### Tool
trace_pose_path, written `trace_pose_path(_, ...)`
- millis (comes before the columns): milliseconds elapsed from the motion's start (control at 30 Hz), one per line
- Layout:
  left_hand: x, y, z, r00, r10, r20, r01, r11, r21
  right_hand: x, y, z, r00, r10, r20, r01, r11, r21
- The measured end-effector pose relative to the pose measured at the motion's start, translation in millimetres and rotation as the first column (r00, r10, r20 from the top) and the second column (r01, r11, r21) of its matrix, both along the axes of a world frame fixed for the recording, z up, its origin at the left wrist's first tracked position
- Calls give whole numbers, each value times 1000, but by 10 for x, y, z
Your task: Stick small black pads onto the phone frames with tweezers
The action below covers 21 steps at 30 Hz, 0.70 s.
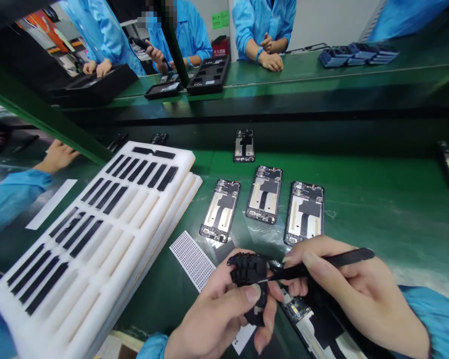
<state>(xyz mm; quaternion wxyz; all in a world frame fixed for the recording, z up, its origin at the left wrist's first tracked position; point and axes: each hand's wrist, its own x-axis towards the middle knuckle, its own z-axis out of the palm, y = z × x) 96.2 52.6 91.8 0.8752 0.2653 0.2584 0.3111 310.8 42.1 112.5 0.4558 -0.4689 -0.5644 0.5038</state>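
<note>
My left hand [219, 311] is closed on a small stack of black molded plastic pieces [249, 269], the thumb pressing on its front. My right hand [353, 291] grips black tweezers [346, 258] like a pen. Their tips point left and meet the black pieces near my left thumb; whether they pinch one I cannot tell. Under my right hand lies an opened phone [309, 321], partly covered by the hand. Just beyond are more opened phones: one on the left [220, 210], one in the middle [265, 194] and one on the right [304, 212].
A white foam tray [142, 209] with black strips in slots stands on my left, stacked on others. A dotted white sheet [192, 259] lies beside it. Another phone [244, 145] sits farther back on the green bench. Co-workers in blue sleeves work across and left.
</note>
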Motion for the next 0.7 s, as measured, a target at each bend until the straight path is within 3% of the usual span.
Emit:
trace_pose_path(133,16,-54,71,998,-30,50,29,1000,12,-20,-14,-44,999,-37,10,37,999,25)
trace_pose_path(267,33,-98,122,997,-19,72,18,1000,16,-17,-35,-12,1000,4,22,-4,1000,24)
trace_pose_path(367,36,-134,113,998,-6,68,2,998,59,-40,-62,22,1000,22,-4,-22,1000,13)
trace_pose_path(533,13,-218,54,999,6,52,-12,993,115,-96,-123,16,996,-52,-75,54,998,32)
trace_pose_path(700,30,-271,3,995,75,70,-82,992,95,-59,-178,-8,995,42,90,-65,961,269)
